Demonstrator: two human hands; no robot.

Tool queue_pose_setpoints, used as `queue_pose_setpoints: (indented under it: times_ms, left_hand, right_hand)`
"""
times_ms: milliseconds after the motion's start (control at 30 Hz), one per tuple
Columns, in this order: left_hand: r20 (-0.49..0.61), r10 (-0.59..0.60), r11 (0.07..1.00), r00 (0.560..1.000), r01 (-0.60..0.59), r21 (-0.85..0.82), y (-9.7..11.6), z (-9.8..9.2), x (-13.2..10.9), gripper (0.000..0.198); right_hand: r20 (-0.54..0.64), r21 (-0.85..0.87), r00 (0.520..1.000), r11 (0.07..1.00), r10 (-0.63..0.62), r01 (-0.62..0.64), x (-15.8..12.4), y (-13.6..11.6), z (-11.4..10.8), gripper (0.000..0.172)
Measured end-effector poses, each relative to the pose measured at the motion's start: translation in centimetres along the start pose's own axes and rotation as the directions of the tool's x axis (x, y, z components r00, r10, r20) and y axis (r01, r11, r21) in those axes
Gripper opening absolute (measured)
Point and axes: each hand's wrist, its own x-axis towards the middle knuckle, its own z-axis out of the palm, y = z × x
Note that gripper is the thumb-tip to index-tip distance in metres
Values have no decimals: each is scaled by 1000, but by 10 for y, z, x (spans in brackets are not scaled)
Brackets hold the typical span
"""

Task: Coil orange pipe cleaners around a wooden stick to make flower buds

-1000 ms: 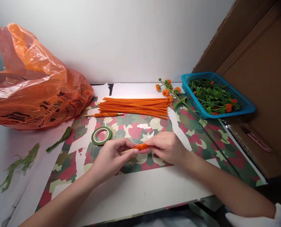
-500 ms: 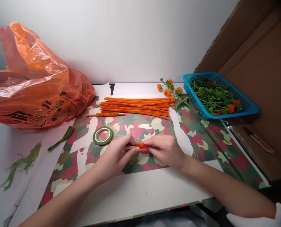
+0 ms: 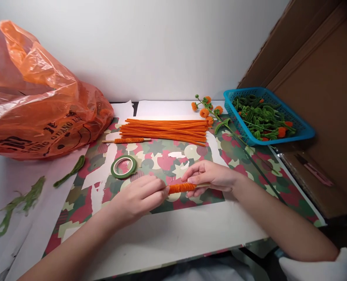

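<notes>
Between my hands is a thin wooden stick (image 3: 202, 185) with an orange pipe cleaner (image 3: 181, 188) coiled tightly round it. My left hand (image 3: 146, 195) is closed on the left end of the coil, its fingertips pinched together. My right hand (image 3: 211, 178) holds the bare stick at the right end, thumb and fingers around it. Beyond them lies a bundle of straight orange pipe cleaners (image 3: 164, 130). In front of that bundle rests a second stick wound with orange pipe cleaner (image 3: 129, 140). A roll of green tape (image 3: 114, 168) lies flat near my left hand.
An orange plastic bag (image 3: 53, 113) fills the left side. At right, a blue basket (image 3: 249, 136) holds green and orange pieces, beside a stem of orange flowers (image 3: 204, 112). A pink-handled cutter (image 3: 316, 173) lies on the far right; green scraps (image 3: 30, 197) lie left.
The orange coil now shows much longer between my hands. My right hand has slid right along the stick, and my left hand has turned over, knuckles up. The view has shifted slightly.
</notes>
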Motion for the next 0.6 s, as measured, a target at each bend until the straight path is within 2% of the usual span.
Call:
queue_pose_setpoints:
  times_ms: [100,200,267,433,533,600]
  left_hand:
    - [-73,104,992,992,-97,86,1,-1,4,21]
    - [-119,158,981,980,-142,135,1,-1,6,19]
    - [-124,166,978,978,-148,145,1,-2,5,18]
    - [-78,109,991,991,-102,92,-1,0,0,17]
    - [-7,-44,993,999,43,-108,-3,5,-5,17]
    - [68,-164,945,984,177,-276,-2,8,-6,14]
  right_hand:
    - [147,1,984,995,99,-100,2,2,-8,32]
    - [313,-36,926,977,210,-210,5,3,-13,45]
    - [354,-50,907,972,231,-228,5,4,-13,50]
    - [261,-125,953,985,151,-122,3,4,-8,44]
    - [174,-225,983,974,62,-22,0,4,-2,38]
    - [116,-306,993,952,21,15,-2,4,3,33]
